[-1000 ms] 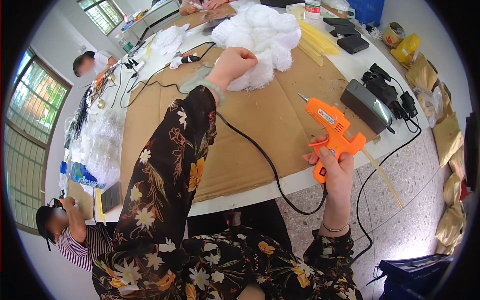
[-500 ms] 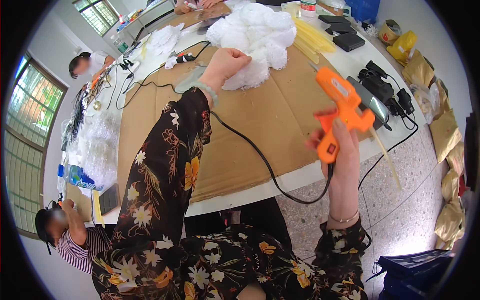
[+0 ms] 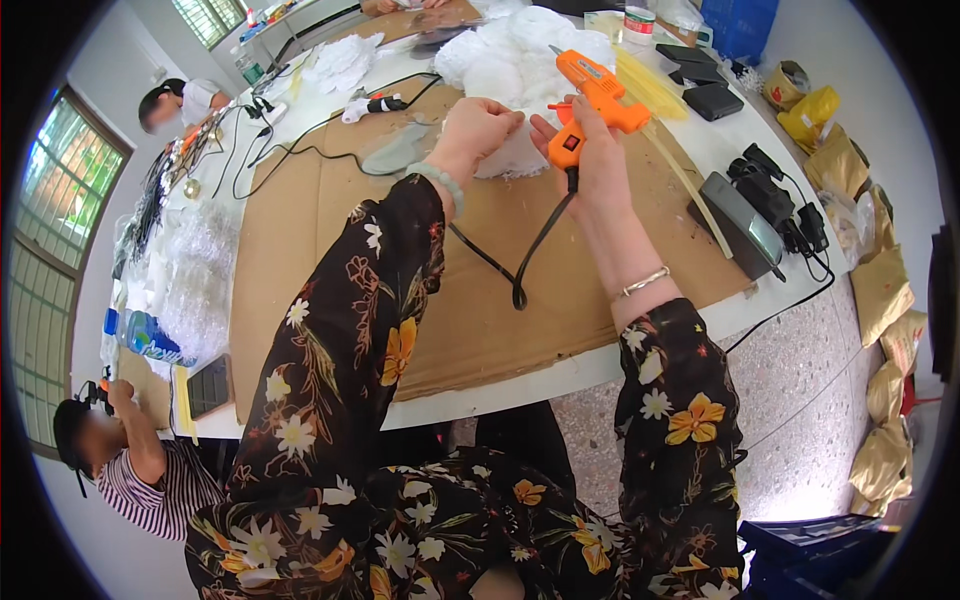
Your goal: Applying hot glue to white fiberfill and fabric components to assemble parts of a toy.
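My right hand [image 3: 598, 172] grips an orange hot glue gun [image 3: 598, 88] by its handle, nozzle tilted up and away. A long pale glue stick [image 3: 692, 188] sticks out of the gun's back, and its black cord [image 3: 540, 240] loops down over the cardboard. My left hand [image 3: 476, 132] is closed in a pinch beside the gun, at the near edge of a white fluffy pile [image 3: 490, 55]. Whatever its fingertips hold is too small to make out. Brown cardboard [image 3: 480, 345] covers the table beneath both hands.
Yellowish glue sticks [image 3: 650, 85] lie right of the pile, near black boxes [image 3: 712, 100]. A second glue gun [image 3: 372, 106] rests at the far left, by a clear bag [image 3: 395, 150]. Black adapters [image 3: 770, 190] line the right edge. Other people sit around the table.
My right hand has brought the glue gun up and leftward, from the table's right side to beside my left hand. My left hand stays pinched near the white pile.
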Available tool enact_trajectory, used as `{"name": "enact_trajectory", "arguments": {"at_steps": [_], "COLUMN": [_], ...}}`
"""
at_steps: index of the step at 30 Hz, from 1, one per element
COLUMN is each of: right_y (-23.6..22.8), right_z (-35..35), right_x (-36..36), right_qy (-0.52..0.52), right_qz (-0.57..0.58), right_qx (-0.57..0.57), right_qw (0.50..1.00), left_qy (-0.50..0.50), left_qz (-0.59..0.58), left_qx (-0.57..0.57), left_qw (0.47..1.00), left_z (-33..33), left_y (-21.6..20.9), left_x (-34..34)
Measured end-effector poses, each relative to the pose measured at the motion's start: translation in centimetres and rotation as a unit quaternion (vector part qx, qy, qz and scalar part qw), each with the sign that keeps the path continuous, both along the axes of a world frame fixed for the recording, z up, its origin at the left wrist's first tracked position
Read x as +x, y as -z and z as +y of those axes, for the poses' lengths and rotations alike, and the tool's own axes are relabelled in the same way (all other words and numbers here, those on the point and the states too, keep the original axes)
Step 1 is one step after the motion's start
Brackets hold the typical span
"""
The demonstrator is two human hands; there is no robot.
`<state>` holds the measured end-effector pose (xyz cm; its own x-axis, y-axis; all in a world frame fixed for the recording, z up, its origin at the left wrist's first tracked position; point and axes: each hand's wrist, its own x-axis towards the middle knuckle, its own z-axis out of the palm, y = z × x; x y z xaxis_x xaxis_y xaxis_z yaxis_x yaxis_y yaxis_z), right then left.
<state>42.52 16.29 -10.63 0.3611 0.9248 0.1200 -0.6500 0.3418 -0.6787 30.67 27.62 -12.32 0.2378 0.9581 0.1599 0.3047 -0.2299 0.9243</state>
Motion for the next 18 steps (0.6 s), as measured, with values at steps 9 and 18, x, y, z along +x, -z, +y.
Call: {"name": "enact_trajectory", "arguments": {"at_steps": [9,18], "right_y": [2.5,2.7], "right_z": [1.7,1.3], "right_x": [-0.8,0.4], "right_qy": [-0.001,0.021], "right_qz": [0.010,-0.013], "right_qx": [-0.045,-0.045], "right_qw": [0.999,0.999], "left_qy": [-0.023,0.021], "left_qz": [-0.057,-0.267], "left_qx": [-0.021,-0.073], "left_qw": [0.998,0.961], "left_z": [0.1,-0.7], "left_y": [-0.5,-0.7], "left_x": [-1.4,-1.0]}}
